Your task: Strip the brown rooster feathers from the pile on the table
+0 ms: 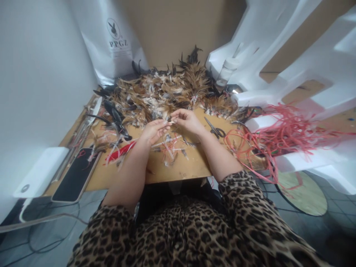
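Note:
Both hands meet over the middle of the wooden table (191, 168), just in front of a heap of brown, white and black feathers (167, 89). My left hand (156, 130) is closed in a pinch on a small pale piece (172, 122), too small to name. From the other side, the fingertips of my right hand (187, 121) pinch the same piece. Below the hands lie scraps of pink and white ribbon (169, 146). A pair of black-handled scissors (215, 129) rests to the right of my right hand. Left of my left wrist is a red feather-like strip (119, 152).
A phone (75, 176) and a white power bank (41, 172) with a cable sit at the left edge. Pink ribbons (294, 129) spill over white foam pieces at right. A clear bottle (227, 71) and a white bag (111, 44) stand behind.

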The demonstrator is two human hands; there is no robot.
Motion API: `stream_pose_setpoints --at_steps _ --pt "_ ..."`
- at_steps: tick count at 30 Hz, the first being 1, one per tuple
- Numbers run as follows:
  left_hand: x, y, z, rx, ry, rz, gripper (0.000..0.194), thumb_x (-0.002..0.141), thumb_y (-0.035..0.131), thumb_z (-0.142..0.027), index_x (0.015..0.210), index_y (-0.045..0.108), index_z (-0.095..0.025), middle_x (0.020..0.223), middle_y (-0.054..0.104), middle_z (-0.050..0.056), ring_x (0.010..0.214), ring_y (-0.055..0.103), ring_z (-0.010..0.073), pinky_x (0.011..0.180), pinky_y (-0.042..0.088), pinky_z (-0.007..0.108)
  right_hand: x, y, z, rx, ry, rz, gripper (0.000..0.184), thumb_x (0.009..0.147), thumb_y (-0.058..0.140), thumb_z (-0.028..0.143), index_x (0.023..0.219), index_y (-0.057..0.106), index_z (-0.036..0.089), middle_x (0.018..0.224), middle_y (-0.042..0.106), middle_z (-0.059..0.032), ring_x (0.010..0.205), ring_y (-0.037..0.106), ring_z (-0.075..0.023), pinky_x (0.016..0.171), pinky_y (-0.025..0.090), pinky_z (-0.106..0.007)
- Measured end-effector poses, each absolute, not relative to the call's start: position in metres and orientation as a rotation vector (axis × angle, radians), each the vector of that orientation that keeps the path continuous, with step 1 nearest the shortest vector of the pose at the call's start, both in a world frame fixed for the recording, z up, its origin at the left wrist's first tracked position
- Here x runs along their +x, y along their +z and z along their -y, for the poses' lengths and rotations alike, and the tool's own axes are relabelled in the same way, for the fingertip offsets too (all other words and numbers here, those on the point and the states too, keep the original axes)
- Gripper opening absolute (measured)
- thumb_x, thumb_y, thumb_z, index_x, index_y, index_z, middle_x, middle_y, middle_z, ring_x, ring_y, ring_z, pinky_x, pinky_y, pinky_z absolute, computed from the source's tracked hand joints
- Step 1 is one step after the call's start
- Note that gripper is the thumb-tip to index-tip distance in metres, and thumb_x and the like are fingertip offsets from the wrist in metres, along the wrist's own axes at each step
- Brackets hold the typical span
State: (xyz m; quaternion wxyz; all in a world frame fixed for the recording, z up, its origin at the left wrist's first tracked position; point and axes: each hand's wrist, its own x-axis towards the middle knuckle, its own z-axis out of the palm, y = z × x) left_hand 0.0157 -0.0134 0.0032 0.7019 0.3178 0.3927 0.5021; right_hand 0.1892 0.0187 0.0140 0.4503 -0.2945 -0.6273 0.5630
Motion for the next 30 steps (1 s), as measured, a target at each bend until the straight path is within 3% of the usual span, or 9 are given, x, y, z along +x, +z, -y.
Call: stream_pose_setpoints --at_steps 10,14,19,30 --pt "0.016 -0.007 0.011 0.802 1.131 -0.977 0.015 0.063 0.074 -0.015 0.073 0.065 -0.008 0.067 0.068 0.007 0.056 0.062 0.0071 0.056 0.049 0.015 0.18 0.007 -0.016 -0.749 1.372 1.539 0.031 0.063 0.071 0.024 0.092 0.061 0.017 0.084 0.064 -0.0007 0.077 0.058 -0.0099 0.074 0.047 -0.024" --pt "0.017 -0.008 0.008 0.756 1.296 -0.97 0.011 0.064 0.072 -0.013 0.072 0.064 -0.008 0.067 0.068 0.006 0.055 0.061 0.0065 0.056 0.048 0.015 0.18 0.0 -0.025 -0.859 1.334 1.282 0.04 0.058 0.075 0.032 0.091 0.059 0.018 0.08 0.063 0.0009 0.065 0.056 -0.0083 0.063 0.046 -0.022" --pt "0.017 -0.007 0.005 0.706 1.424 -0.943 0.008 0.065 0.069 -0.011 0.071 0.064 -0.009 0.064 0.067 0.005 0.054 0.061 0.0061 0.057 0.048 0.015 0.179 0.002 -0.023 -0.995 1.323 1.276 0.035 0.058 0.075 0.04 0.078 0.064 0.014 0.063 0.059 0.0024 0.053 0.047 -0.0056 0.056 0.039 -0.02" --pt "0.026 -0.005 0.013 0.886 1.26 -1.004 0.02 0.061 0.075 -0.019 0.074 0.064 -0.009 0.069 0.069 0.006 0.055 0.061 0.0069 0.056 0.048 0.017 0.169 0.003 -0.015 -0.947 1.418 1.241 0.03 0.055 0.076 0.038 0.068 0.063 0.014 0.06 0.06 0.0029 0.055 0.05 -0.0067 0.057 0.039 -0.021"
